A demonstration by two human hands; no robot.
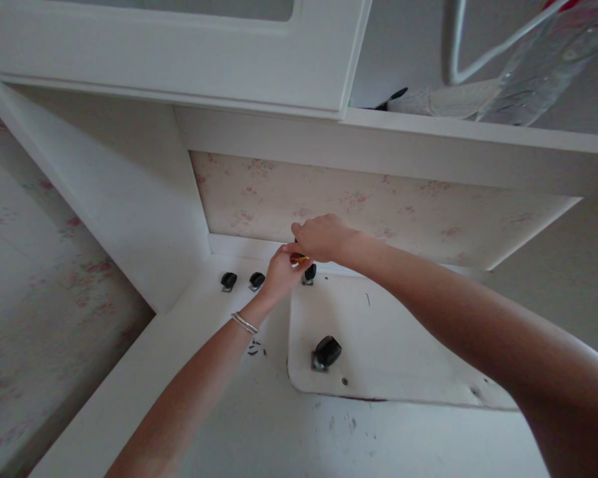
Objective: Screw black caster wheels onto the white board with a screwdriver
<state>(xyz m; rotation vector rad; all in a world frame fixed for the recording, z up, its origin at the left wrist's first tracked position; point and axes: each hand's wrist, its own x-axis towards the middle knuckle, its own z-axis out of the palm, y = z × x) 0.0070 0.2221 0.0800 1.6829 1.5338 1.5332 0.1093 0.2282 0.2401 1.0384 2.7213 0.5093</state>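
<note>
Both hands meet over a black caster wheel (309, 272) at the far edge of a white board (398, 358) with rounded corners. My right hand (321, 238) is closed in a grip on a tool whose red and yellow handle tip (299, 259) shows beneath it. My left hand (279, 272), with a silver bracelet (244, 323) on the wrist, is closed beside the caster, its fingers touching the tool; what it pinches is hidden. A second black caster (325, 352) is fixed near the board's front left corner.
Two loose black casters (228, 281) (256, 281) lie on the white surface left of my hands. Small dark screws (255, 347) lie near my left wrist. White cabinet panels rise on the left and above. A shelf at top right holds a clear plastic bottle (543, 73).
</note>
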